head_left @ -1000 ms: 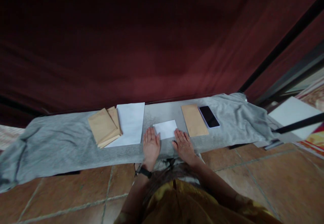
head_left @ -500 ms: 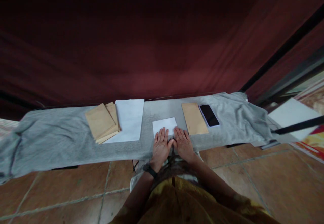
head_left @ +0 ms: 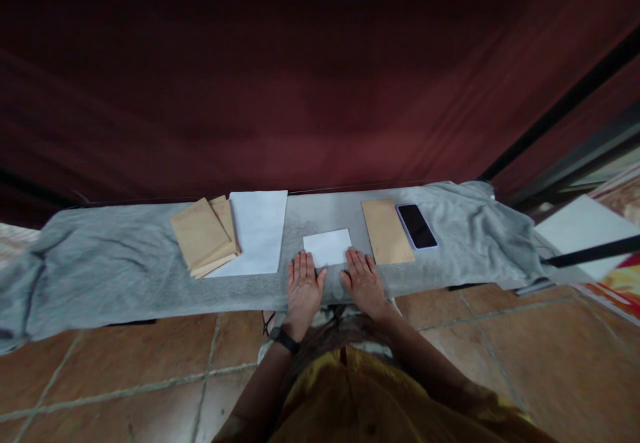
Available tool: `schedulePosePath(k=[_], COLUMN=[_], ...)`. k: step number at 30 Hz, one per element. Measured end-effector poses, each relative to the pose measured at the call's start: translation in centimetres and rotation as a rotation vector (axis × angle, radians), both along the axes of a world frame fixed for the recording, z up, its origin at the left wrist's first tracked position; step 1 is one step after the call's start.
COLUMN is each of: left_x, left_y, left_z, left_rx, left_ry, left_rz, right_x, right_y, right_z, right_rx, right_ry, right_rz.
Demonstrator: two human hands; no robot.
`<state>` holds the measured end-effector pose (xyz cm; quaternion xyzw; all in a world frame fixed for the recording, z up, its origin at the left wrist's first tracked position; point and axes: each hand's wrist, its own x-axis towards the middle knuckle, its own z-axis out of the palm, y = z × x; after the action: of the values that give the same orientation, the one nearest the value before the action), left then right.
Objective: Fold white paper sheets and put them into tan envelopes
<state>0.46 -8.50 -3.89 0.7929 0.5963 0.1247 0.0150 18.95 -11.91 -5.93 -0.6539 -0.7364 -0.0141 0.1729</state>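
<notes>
A small white folded-looking sheet of paper lies flat on the grey cloth in front of me. At its near left corner my left hand rests flat, fingers stretched out and thumb apart. My right hand lies flat too, its fingertips at the paper's near right corner and close to a brown envelope. Neither hand grips anything. Larger white paper lies to the left, partly under several brown envelopes in a loose stack.
A phone with a pale case lies right of the single envelope. Grey cloth covers the long narrow surface and is rumpled at both ends. Behind it hangs a dark red curtain-like backdrop. A dark bar crosses at right.
My left hand has slid left and my right hand slightly right, so they are now apart. More of the small paper's near edge shows.
</notes>
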Motion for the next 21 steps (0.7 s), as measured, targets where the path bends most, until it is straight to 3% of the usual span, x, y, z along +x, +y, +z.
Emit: schedulePosePath(k=[4,10,21], left_x=[1.8,5.4,5.6], left_y=[0.7,2.2,6.1], left_z=[0.2,-0.1,-0.8], left_rx=[-0.009,-0.152,-0.114], left_ry=[-0.018,-0.006,0.050], left_rz=[-0.069,-0.264,-0.192], right_x=[0.0,0.0,-0.1], right_y=[0.0,0.1,0.3], right_z=[0.0,-0.1,-0.4], right_rx=[-0.009,-0.040,0.037], right_ry=[-0.006,-0.055,-0.043], right_rz=[-0.002,0.001,-0.022])
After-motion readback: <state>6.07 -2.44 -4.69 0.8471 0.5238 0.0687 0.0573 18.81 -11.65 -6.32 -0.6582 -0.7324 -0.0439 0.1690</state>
